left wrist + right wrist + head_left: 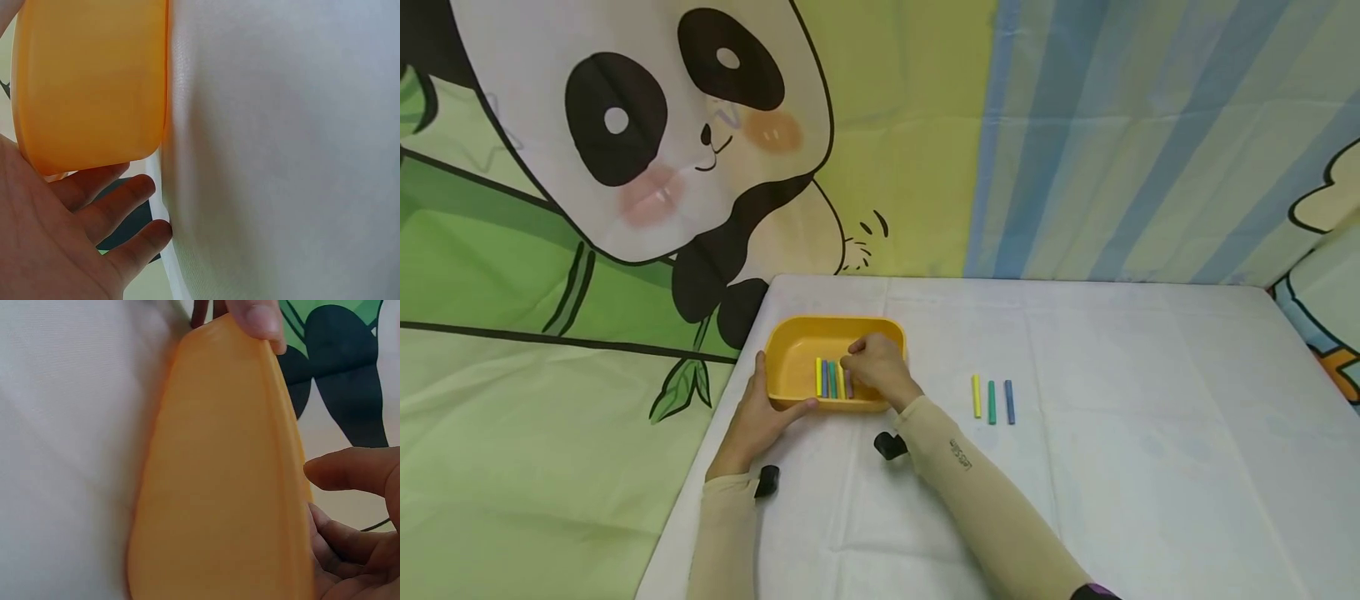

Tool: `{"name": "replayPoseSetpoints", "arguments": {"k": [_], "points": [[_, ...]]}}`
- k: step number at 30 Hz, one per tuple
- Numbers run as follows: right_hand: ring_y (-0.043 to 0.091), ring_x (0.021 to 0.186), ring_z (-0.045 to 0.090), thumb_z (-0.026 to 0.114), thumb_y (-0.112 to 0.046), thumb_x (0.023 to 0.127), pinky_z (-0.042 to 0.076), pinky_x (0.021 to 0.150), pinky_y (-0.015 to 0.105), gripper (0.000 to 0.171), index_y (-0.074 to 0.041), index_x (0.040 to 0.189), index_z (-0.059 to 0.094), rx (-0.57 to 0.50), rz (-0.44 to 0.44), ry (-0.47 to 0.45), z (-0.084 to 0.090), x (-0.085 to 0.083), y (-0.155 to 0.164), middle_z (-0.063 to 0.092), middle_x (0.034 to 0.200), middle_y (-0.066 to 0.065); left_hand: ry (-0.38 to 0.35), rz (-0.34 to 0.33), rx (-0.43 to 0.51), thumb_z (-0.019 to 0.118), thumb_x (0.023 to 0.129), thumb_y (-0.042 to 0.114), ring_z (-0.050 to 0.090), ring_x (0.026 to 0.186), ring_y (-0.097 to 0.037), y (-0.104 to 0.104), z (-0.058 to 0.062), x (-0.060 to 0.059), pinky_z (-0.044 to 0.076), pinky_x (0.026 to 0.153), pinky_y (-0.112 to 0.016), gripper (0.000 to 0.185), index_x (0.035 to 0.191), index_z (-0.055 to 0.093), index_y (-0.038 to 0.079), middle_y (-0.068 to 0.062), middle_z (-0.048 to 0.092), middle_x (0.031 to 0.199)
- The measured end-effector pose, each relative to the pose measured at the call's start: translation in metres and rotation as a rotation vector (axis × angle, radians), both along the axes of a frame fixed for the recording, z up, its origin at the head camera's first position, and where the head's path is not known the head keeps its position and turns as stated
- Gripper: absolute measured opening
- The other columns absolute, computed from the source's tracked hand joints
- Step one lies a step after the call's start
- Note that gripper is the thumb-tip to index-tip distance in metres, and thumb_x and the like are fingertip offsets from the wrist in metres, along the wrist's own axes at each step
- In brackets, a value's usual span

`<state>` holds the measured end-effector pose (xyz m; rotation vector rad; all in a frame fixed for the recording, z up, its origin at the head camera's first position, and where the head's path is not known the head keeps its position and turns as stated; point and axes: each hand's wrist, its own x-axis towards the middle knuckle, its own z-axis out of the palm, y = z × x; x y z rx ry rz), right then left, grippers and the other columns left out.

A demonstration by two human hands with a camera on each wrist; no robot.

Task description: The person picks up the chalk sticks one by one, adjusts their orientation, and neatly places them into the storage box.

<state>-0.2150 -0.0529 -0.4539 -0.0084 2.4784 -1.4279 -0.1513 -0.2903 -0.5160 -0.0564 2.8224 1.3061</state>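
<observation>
A yellow-orange plastic tray [793, 337] stands on the white-covered table. My left hand [758, 425] grips its near left corner, thumb on the near rim and fingers along the left side; the left wrist view shows those fingers [115, 206] beside the wall. Inside lies a row of thin chalk-like sticks: a yellow stick [818, 377], a blue one [824, 379], a green one [832, 379], another yellow one [841, 383] and a purple one [849, 385]. Above the row's right end is my right hand [880, 367], fingers bent; the rim partly hides its fingertips in the right wrist view.
Right of the tray, a yellow stick [976, 396], a green stick [992, 402] and a blue stick [1010, 402] lie apart on the table [1150, 467]. Behind it hangs a printed panda backdrop [910, 142]. Black wrist mounts [890, 446] stick out from the sleeves.
</observation>
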Motion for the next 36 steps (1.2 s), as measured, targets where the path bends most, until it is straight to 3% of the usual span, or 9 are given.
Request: {"name": "replayPoseSetpoints", "arguments": {"k": [8,24,36], "points": [[0.021,0.076,0.071,0.075,-0.017,0.088,0.056,0.062,0.026,0.022,-0.004,0.106,0.072,-0.102,-0.019,0.033,0.012,0.004,0.017,0.071,0.089,0.004,0.007,-0.010,0.005,0.080,0.075,0.066,0.015,0.152,-0.035,0.000,-0.002,-0.001,0.017,0.120,-0.059,0.135,0.159,-0.019,0.031,-0.017,0.007,0.168],[0.027,0.082,0.072,0.074,-0.021,0.091,0.058,0.067,0.030,0.028,-0.006,0.114,0.072,-0.111,-0.037,0.091,0.032,0.012,0.053,0.070,0.099,0.004,-0.009,0.003,0.001,0.082,0.072,0.067,0.017,0.151,-0.036,0.001,0.000,0.000,0.017,0.120,-0.060,0.139,0.160,-0.020,0.029,-0.017,0.008,0.168],[0.019,0.073,0.068,0.073,-0.026,0.090,0.055,0.063,0.030,0.031,-0.011,0.117,0.073,-0.033,-0.084,0.148,0.026,0.020,0.078,0.069,0.099,0.001,-0.012,0.003,-0.007,0.082,0.074,0.065,0.016,0.152,-0.036,0.002,0.000,0.002,0.018,0.120,-0.060,0.138,0.161,-0.018,0.026,-0.018,0.008,0.168]]}}
